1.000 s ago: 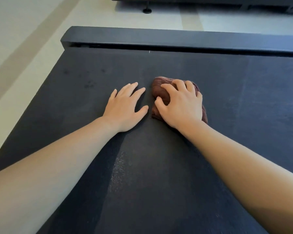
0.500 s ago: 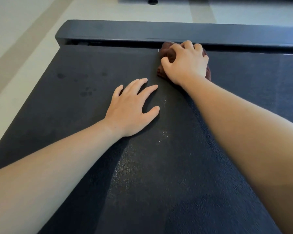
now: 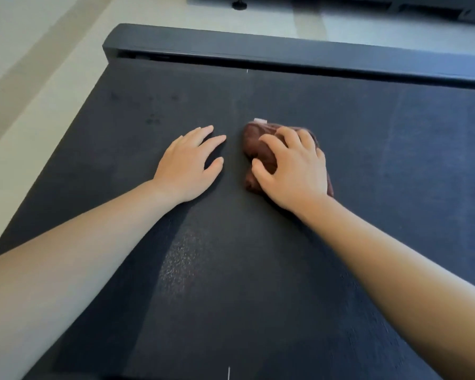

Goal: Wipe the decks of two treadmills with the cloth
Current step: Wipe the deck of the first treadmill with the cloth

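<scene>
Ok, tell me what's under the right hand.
The right hand grips a bunched brown cloth, which lies on the dark treadmill deck. Its far and left parts show; the part beneath the palm is covered.

Deck (image 3: 381, 165) lies open from the cloth (image 3: 258, 144), gripped by the right hand (image 3: 294, 171), toward 3 o'clock. At 12 o'clock the raised end bar (image 3: 258, 50) closes the edge. At 9 o'clock the left hand (image 3: 187, 165), flat on the deck, obstructs; only a narrow gap separates them.
</scene>
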### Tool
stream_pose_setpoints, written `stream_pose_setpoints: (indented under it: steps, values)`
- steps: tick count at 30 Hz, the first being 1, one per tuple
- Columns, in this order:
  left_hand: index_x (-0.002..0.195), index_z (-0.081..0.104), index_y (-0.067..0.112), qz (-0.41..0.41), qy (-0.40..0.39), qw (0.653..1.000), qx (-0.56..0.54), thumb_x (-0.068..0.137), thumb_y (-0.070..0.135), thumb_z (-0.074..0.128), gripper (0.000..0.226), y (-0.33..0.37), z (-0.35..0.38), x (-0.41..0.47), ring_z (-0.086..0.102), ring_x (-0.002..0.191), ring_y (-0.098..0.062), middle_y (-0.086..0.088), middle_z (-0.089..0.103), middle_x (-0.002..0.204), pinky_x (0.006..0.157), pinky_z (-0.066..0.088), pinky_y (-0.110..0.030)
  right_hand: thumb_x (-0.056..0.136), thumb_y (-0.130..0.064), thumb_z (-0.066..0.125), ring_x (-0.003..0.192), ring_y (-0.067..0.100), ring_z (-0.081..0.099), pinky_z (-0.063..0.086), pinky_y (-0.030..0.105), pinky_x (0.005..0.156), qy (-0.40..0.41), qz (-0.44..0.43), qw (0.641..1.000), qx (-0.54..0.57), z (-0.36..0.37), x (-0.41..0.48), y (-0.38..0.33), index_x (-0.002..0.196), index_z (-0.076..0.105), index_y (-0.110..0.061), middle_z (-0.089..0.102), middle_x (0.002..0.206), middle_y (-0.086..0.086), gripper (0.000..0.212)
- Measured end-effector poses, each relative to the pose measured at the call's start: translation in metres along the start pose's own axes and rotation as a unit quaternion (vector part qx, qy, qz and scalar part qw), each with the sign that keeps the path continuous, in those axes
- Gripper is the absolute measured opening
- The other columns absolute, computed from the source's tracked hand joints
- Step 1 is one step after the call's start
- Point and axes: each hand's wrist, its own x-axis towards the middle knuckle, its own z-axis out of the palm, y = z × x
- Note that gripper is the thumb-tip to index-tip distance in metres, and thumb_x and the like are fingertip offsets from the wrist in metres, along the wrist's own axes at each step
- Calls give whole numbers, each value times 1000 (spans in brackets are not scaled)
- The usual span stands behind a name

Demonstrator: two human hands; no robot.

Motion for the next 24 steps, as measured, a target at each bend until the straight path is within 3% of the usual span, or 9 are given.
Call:
stream_pose_setpoints:
  steps: [8, 18, 24]
  values:
    - [145, 32, 27, -3, -28, 999, 21, 97, 35, 38, 49, -10, -14, -61, 14, 144, -19, 1, 20, 156, 116, 13, -40, 83, -57, 38, 126, 24, 34, 34, 55, 99, -8, -25, 999, 21, -13, -69, -33, 121, 55, -35, 49, 131, -5, 48]
    - [144, 34, 28, -6, -13, 999, 35, 96, 36, 39, 49, -12, -16, -77, 17, 143, -18, 1, 24, 155, 115, 14, -38, 85, -56, 41, 133, 27, 28, 25, 58, 107, -36, 19, 999, 12, 7, -4, -56, 129, 51, -34, 43, 140, -3, 50]
    - [145, 33, 25, 9, -16, 999, 44, 95, 40, 42, 53, -22, -19, -66, 19, 142, -18, 1, 25, 154, 114, 17, -39, 82, -58, 35, 126, 24, 35, 32, 55, 100, -6, -42, 999, 19, -1, -39, -49, 120, 55, -34, 49, 132, -4, 50]
